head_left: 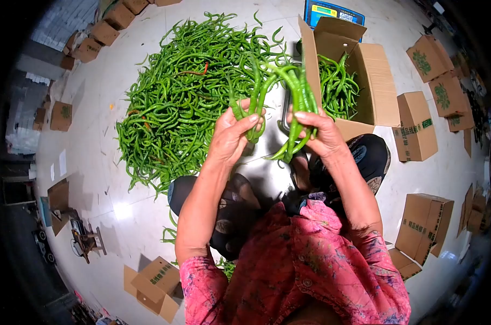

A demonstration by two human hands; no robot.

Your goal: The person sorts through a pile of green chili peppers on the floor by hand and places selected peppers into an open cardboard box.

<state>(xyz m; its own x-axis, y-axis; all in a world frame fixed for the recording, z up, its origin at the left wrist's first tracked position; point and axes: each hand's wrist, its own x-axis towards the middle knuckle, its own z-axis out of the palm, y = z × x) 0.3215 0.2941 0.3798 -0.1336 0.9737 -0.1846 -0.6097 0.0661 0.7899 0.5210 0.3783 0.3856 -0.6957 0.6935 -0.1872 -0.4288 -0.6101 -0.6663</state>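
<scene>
My left hand [236, 131] is closed around a few long green chili peppers [254, 97], their tips pointing away from me. Beside it, my right hand [322, 132] grips a larger bunch of green chili peppers [295, 92], which hang out above and below the fingers. Both hands are raised in front of my knees, a small gap between them. A large pile of green chili peppers [175, 103] covers the floor ahead and to the left, with a red one [194, 72] among them. Just past my right hand stands an open cardboard box [378, 81] partly filled with chili peppers [336, 89].
A blue digital scale [335, 12] sits behind the open box. More cardboard boxes stand on the right [416, 125], lower right [423, 222] and lower left [156, 284]. A small wooden stool-like object [86, 238] is at left. Loose peppers [169, 234] lie near my left leg.
</scene>
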